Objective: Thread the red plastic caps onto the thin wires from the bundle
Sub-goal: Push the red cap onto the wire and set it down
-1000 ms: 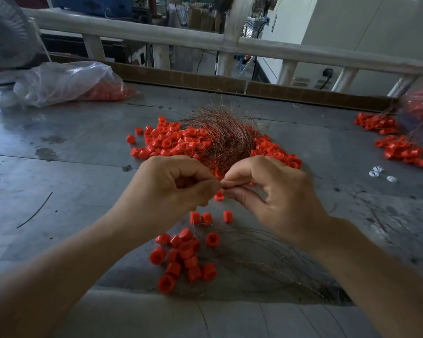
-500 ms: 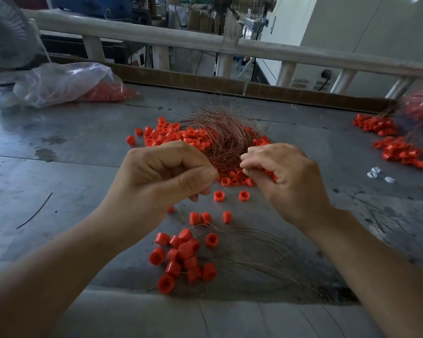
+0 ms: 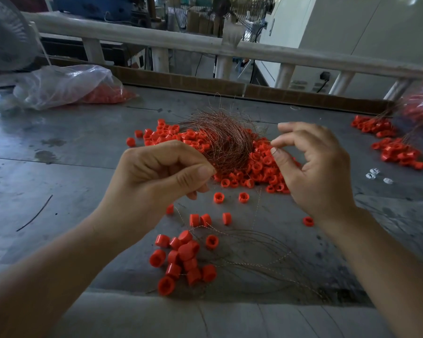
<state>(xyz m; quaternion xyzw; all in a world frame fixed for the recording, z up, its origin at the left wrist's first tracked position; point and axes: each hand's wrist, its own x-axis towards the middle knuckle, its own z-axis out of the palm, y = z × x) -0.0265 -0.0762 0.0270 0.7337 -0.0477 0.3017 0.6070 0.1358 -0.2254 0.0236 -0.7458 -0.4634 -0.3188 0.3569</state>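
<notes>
The left hand (image 3: 156, 176) is curled, thumb pressed against the index finger, pinching the near end of the wire bundle (image 3: 226, 140). The bundle is a coppery tangle lying over the large pile of red caps (image 3: 259, 164) near the middle of the worktop (image 3: 59, 172). The right hand (image 3: 313, 172) is raised just right of the bundle, its thumb and index finger nearly together; whether a single wire is held between them cannot be told. The remaining fingers are spread loosely. A smaller cluster of caps (image 3: 181, 259) lies close to the near edge, with thin wires (image 3: 259, 254) fanning from it toward the right. A few loose caps lie between cluster and pile. Further caps (image 3: 396, 150) lie near the right edge. A clear plastic bag (image 3: 64, 86) rests at the far left corner.
</notes>
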